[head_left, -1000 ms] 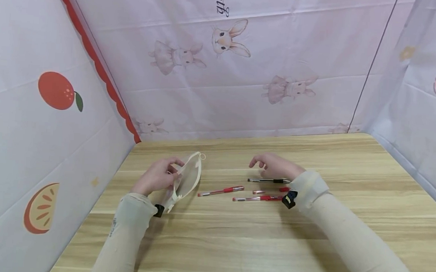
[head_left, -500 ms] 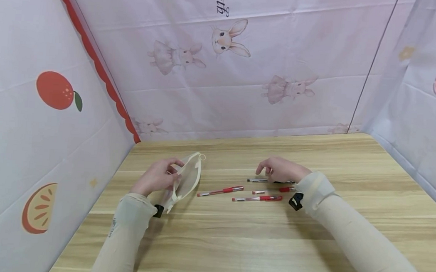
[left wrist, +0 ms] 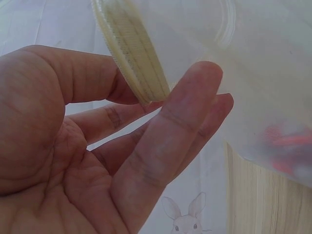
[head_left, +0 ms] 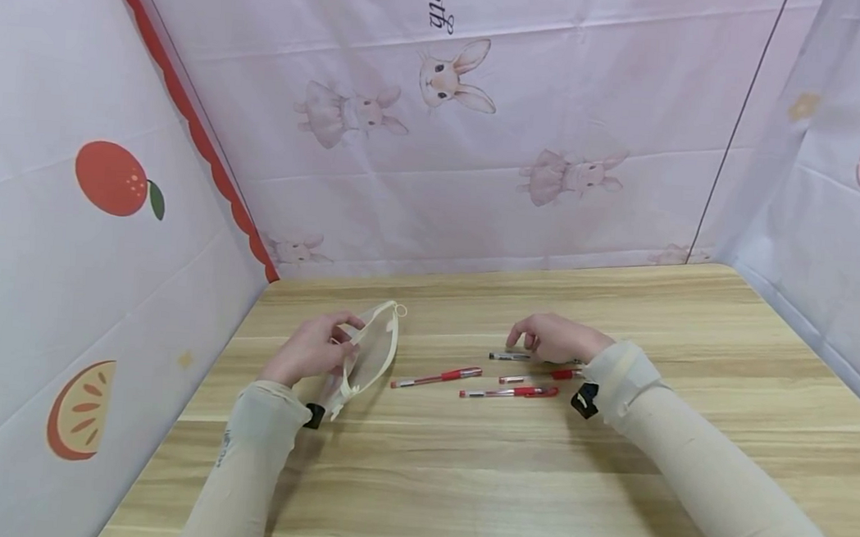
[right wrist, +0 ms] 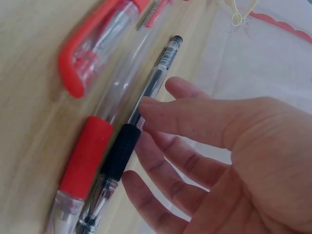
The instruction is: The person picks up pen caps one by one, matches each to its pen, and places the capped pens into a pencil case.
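My left hand (head_left: 310, 347) pinches the cream zip edge of a translucent zip pouch (head_left: 376, 349), whose mouth gapes toward the right. In the left wrist view the thumb and fingers meet at the zip tape (left wrist: 136, 53), and blurred red shapes show through the pouch wall. My right hand (head_left: 555, 338) is down at a black gel pen (head_left: 509, 356) lying on the table. Seen from the right wrist, the thumb tip overlaps the clear barrel of that pen just above its black grip (right wrist: 122, 151), with fingertips right along its side.
Three red gel pens lie close by: one red pen (head_left: 436, 378) near the pouch, another red pen (head_left: 509, 392) in front, and a third red pen (head_left: 564, 375) beside the black one. Printed cloth walls (head_left: 478, 214) enclose the wooden table (head_left: 461, 484).
My right hand has come down and slightly right onto the black pen, its fingers drawing in, then stayed there. The left hand and pouch have kept their place.
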Available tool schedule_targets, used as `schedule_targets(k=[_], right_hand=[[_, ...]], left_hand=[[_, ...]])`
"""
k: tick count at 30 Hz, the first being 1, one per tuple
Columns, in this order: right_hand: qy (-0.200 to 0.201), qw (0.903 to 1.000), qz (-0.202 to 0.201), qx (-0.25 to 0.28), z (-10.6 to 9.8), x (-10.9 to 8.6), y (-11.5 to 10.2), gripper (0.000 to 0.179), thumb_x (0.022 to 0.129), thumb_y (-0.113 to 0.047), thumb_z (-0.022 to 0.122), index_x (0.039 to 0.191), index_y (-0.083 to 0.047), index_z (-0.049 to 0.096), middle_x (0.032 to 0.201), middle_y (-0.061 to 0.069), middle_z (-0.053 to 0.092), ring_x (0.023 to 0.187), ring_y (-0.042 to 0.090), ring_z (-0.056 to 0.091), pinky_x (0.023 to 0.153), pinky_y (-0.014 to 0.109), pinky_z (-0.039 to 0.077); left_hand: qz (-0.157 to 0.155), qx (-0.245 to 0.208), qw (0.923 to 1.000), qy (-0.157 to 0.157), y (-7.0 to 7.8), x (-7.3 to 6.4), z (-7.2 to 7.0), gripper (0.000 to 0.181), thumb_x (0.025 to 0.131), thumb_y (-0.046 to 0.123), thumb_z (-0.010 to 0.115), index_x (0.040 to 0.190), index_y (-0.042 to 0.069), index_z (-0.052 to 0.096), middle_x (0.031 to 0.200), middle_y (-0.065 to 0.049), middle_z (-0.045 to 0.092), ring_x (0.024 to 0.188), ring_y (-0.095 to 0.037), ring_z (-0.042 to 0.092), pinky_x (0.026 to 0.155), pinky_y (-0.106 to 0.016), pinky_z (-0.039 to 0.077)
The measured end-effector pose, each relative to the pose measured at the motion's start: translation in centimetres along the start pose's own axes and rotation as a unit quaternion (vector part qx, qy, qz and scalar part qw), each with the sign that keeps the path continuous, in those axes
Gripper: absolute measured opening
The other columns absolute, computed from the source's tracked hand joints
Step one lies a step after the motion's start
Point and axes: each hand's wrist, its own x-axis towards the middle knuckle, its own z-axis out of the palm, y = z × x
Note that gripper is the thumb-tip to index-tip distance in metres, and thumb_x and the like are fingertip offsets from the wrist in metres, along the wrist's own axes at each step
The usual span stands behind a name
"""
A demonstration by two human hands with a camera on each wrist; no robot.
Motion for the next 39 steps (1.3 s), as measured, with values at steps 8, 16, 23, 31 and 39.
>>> schedule_targets(k=[8, 16, 23, 31, 39], right_hand=[[0.007, 0.9999, -0.003, -0.006, 0.3, 0.2, 0.2, 0.041, 0.091, 0.014, 0.068, 0.122, -0.012, 0.077, 0.107, 0.012, 0.070, 0.098, 0.023, 0.065, 0.092, 0.042, 0.057], [0.014, 0.9997, 0.006, -0.020, 0.2, 0.2, -0.3, 0.038, 0.089, 0.015, 0.067, 0.115, -0.011, 0.076, 0.096, 0.011, 0.068, 0.084, 0.019, 0.057, 0.080, 0.034, 0.050], [0.013, 0.9989, 0.021, -0.039, 0.5, 0.1, -0.4, 0.044, 0.092, 0.018, 0.053, 0.118, -0.011, 0.073, 0.094, 0.006, 0.066, 0.084, 0.019, 0.057, 0.078, 0.032, 0.050], [0.016, 0.9993, 0.031, -0.013, 0.5, 0.3, 0.0, 0.040, 0.096, 0.013, 0.051, 0.122, -0.009, 0.072, 0.097, 0.008, 0.067, 0.083, 0.019, 0.057, 0.072, 0.029, 0.048], [0.026, 0.9994, 0.009, 0.021, -0.6, 0.3, -0.7, 0.044, 0.094, 0.014, 0.053, 0.132, -0.005, 0.066, 0.116, 0.019, 0.072, 0.093, 0.025, 0.065, 0.075, 0.032, 0.054]], left_hand=[[-0.002, -0.005, 1.0000, 0.000, -0.1, 0.0, -0.1, 0.042, 0.105, 0.009, 0.063, 0.146, 0.007, 0.059, 0.119, -0.021, 0.069, 0.079, -0.022, 0.073, 0.079, -0.047, 0.067], [-0.001, -0.003, 1.0000, -0.002, 0.1, 0.0, -0.2, 0.042, 0.106, 0.008, 0.063, 0.147, 0.007, 0.058, 0.120, -0.022, 0.068, 0.077, -0.021, 0.073, 0.077, -0.045, 0.066], [-0.004, -0.006, 0.9999, -0.008, -0.1, 0.0, 0.0, 0.041, 0.106, 0.008, 0.062, 0.147, 0.006, 0.058, 0.120, -0.022, 0.068, 0.076, -0.021, 0.072, 0.077, -0.046, 0.066], [-0.004, -0.004, 1.0000, -0.006, -0.1, -0.2, 0.0, 0.041, 0.105, 0.008, 0.063, 0.147, 0.006, 0.058, 0.119, -0.021, 0.068, 0.075, -0.021, 0.072, 0.078, -0.048, 0.066], [-0.003, -0.009, 0.9999, -0.006, 0.2, -0.4, -0.2, 0.043, 0.105, 0.008, 0.062, 0.148, 0.005, 0.057, 0.121, -0.024, 0.067, 0.079, -0.023, 0.074, 0.080, -0.048, 0.066]])
